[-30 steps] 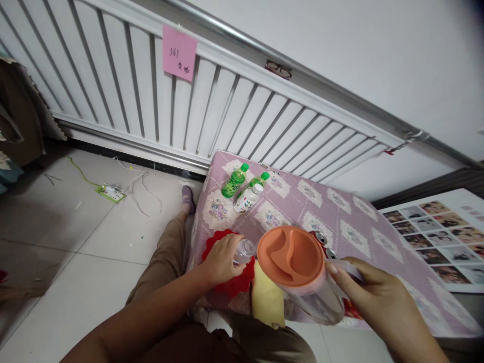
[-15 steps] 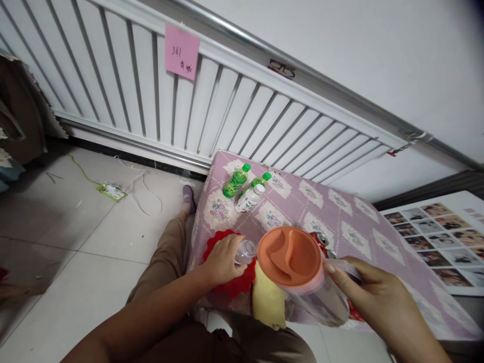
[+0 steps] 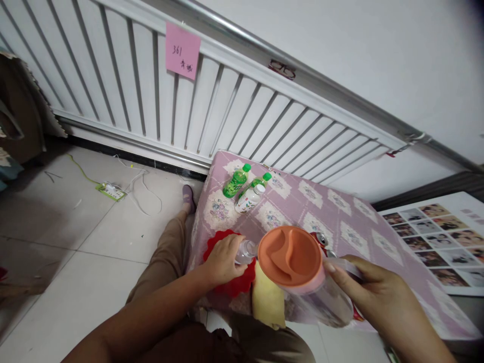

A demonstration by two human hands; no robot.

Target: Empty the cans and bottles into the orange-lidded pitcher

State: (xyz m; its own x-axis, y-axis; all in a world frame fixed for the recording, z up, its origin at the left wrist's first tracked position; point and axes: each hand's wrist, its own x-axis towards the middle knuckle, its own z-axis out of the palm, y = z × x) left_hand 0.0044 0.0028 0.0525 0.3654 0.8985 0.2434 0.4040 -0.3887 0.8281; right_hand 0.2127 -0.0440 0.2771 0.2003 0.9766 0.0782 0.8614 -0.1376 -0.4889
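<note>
The pitcher (image 3: 319, 302) has swung its base slightly rightward, lid (image 3: 289, 255) tipped beside the uncapped bottle (image 3: 245, 252), whose fill is hidden. The right hand (image 3: 380, 292) curls fingers round the handle (image 3: 345, 266); the left hand (image 3: 223, 259) wraps its own round the bottle over the mat (image 3: 243, 284).

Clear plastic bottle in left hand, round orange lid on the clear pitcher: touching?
Cannot tell. In the head view, the clear plastic bottle appears right beside the round orange lid, but one angle doesn't settle their depth.
</note>
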